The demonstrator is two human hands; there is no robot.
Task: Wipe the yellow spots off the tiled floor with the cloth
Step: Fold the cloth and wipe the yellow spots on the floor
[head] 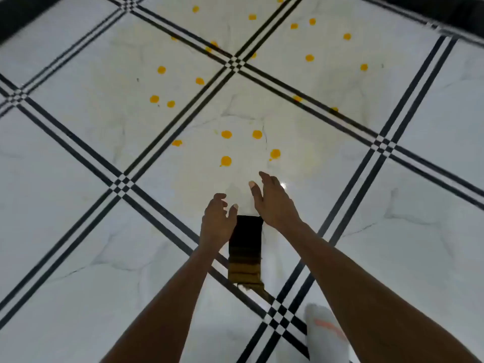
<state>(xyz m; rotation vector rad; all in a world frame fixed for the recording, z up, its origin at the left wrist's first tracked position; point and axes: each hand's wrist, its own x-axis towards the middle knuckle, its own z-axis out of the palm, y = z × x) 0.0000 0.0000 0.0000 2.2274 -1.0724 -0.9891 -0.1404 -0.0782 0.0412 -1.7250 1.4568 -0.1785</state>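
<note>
Head view looked straight down past two bare forearms to a white sock (326, 334) at the lower edge, cut off by the frame so the stance could not be read. Between the arms lay a dark, brown-banded strip (246, 252) on the tiled floor (78, 166); whether it was the cloth, a folded rag or a reflection I could not tell (blur softened its edges).

The left hand (217, 221) hovered above the strip's far end with fingers (219, 197) loosely curled round nothing. The right hand (273, 199) reached further, fingers spread and relaxed, empty as well. No cloth was plainly held by either hand, so the risk, as I judged it, was a bare palm landing in wet colour and dragging it across the tile.

Just beyond the fingertips sat the nearest yellow spots (226, 161), two of them already showing small tails. A careless sweep would probably smear them into the dark grout lines (167, 134), where colour is harder to lift. A glossy patch near the right hand suggested a slick surface, and the socked foot might slip on it.

Farther off, more spots lay scattered across the neighbouring tiles; some lay on the lines and read poorly. The farthest were clipped by the top edge, so their full count stayed unknown.
</note>
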